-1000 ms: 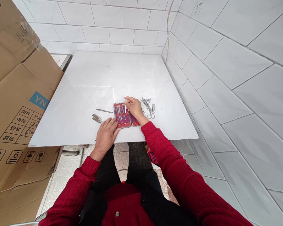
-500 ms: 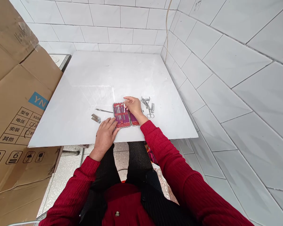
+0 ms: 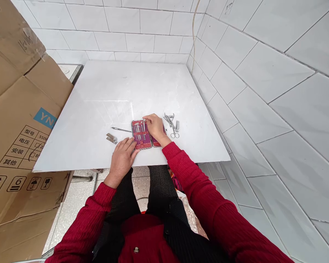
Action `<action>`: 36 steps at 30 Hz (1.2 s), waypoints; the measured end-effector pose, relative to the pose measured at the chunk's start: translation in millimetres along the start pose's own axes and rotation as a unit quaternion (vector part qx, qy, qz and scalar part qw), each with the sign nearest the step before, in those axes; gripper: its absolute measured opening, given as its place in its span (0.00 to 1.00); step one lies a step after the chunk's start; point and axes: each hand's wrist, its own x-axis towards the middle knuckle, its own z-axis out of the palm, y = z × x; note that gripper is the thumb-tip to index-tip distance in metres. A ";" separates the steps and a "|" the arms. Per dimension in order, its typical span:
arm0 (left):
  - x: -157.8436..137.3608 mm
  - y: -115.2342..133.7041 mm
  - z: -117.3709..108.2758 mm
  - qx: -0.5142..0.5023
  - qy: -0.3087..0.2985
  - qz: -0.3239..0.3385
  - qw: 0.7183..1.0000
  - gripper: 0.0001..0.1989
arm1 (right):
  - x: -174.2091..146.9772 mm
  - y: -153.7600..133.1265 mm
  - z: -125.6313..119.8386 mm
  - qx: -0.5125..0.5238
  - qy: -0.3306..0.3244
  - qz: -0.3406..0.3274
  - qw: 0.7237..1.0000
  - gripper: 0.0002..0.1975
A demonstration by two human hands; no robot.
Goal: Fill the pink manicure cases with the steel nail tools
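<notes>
An open manicure case with a red and purple lining lies near the front of the table, several slim metal tools tucked under its strap. My left hand grips the case's near left corner, thumb along the front edge and fingertips on the left side. Over the middle of the case, my right hand pinches the top of a slim metal manicure tool whose lower end is at the strap. The same hand hides much of the case's right half.
Left of the case lie a pointed metal tool and nail clippers. To its right are nippers, another nail clipper and small scissors. A cardboard box stands left of the white table; tiled walls border the back and right.
My right hand has come down slightly with the slim tool, which now sits lower, at the strap. My left hand stays at the case's corner.
</notes>
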 end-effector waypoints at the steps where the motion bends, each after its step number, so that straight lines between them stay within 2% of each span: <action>1: 0.0 0.0 0.0 0.002 0.000 0.002 1.000 0.21 | -0.4 -0.5 0.4 -0.006 -0.007 -0.001 1.000 0.17; 7: 0.2 -0.1 0.4 0.005 0.005 0.007 1.000 0.21 | -4.0 -3.9 2.0 -0.047 -0.012 -0.014 0.999 0.21; 16: -0.4 -1.2 1.3 0.006 0.007 0.007 1.000 0.21 | -12.6 -10.1 -3.1 -0.098 -0.036 -0.032 0.994 0.18; 26: -0.3 -0.5 1.6 0.007 0.007 0.007 1.000 0.20 | -20.1 -29.8 -9.6 -0.229 -0.077 -0.028 0.970 0.20; 32: -1.2 -0.5 1.1 0.012 0.005 0.017 1.000 0.20 | -22.7 -37.8 -15.6 -0.237 -0.079 -0.019 0.968 0.22; 36: -1.8 0.3 0.9 0.013 0.005 0.017 1.000 0.20 | -28.0 -51.6 -18.9 -0.241 -0.081 -0.036 0.967 0.21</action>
